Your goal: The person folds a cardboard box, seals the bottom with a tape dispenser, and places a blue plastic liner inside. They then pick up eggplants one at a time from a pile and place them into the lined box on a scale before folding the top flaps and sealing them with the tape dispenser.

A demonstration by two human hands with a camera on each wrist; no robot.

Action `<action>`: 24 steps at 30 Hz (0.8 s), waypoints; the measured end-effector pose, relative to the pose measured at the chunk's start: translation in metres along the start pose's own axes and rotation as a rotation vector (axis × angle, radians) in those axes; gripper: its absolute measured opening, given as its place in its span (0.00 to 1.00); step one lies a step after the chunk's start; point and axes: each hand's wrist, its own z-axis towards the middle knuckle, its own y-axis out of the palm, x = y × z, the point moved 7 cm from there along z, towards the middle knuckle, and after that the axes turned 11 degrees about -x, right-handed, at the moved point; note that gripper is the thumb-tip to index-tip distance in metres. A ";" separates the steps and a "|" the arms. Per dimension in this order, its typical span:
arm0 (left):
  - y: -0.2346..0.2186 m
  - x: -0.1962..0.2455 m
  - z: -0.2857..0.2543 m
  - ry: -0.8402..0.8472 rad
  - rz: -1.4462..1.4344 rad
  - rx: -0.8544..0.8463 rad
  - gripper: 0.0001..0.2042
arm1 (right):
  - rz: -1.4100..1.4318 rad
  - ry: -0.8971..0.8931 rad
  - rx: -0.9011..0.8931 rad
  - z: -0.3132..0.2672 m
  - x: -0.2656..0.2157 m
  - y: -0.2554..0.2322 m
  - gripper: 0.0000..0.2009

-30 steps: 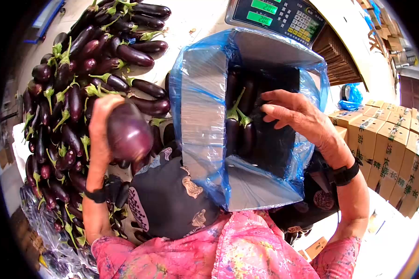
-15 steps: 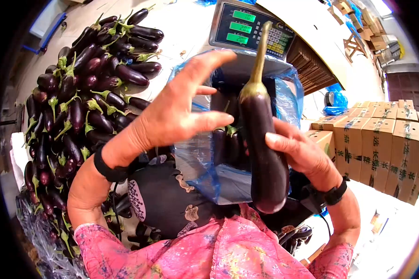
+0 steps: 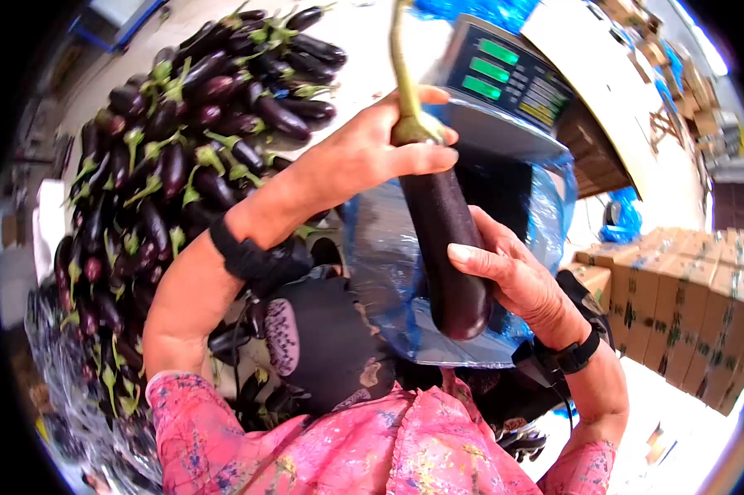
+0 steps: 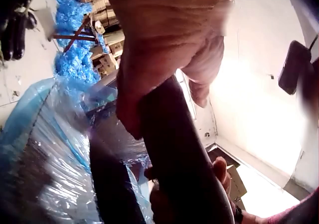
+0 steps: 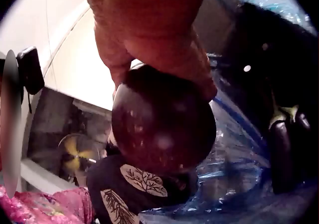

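One long dark eggplant (image 3: 442,223) is held in both hands above the box (image 3: 384,256) lined with blue plastic. The left hand (image 3: 384,144) grips its stem end, thumb and fingers around the green cap. Lower down, the right hand (image 3: 516,268) holds the body near the blunt end. In the left wrist view the eggplant (image 4: 174,149) runs down from the left hand (image 4: 164,39). The right wrist view shows its rounded end (image 5: 162,122) beneath the right hand (image 5: 149,34), and eggplants (image 5: 281,144) inside the box.
A large pile of eggplants (image 3: 170,169) lies on the left. Behind the box stands a scale with green displays (image 3: 494,51). Cardboard boxes (image 3: 673,305) are stacked on the right, near a bundle of blue plastic (image 3: 622,216). Clear plastic (image 3: 58,355) lies at the lower left.
The left hand first carried the eggplant from the pile side; the right hand then held it over the box. Now the left hand has closed round its stem end too.
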 end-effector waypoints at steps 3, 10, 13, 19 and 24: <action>-0.028 0.021 -0.030 0.064 0.200 0.115 0.22 | -0.072 -0.065 -0.086 0.025 -0.008 0.018 0.28; -0.120 0.082 -0.264 -0.095 0.519 0.648 0.15 | -0.405 0.186 0.044 0.032 0.031 -0.029 0.22; -0.106 0.052 -0.382 -0.471 0.708 0.645 0.17 | -0.653 0.263 0.024 0.040 0.055 -0.056 0.20; 0.069 -0.142 -0.588 -1.163 -0.103 0.852 0.18 | -0.813 0.274 -0.178 0.058 0.100 -0.077 0.10; 0.251 -0.224 -0.651 -1.457 -0.410 0.486 0.23 | -1.003 0.225 -0.116 0.048 0.102 -0.059 0.08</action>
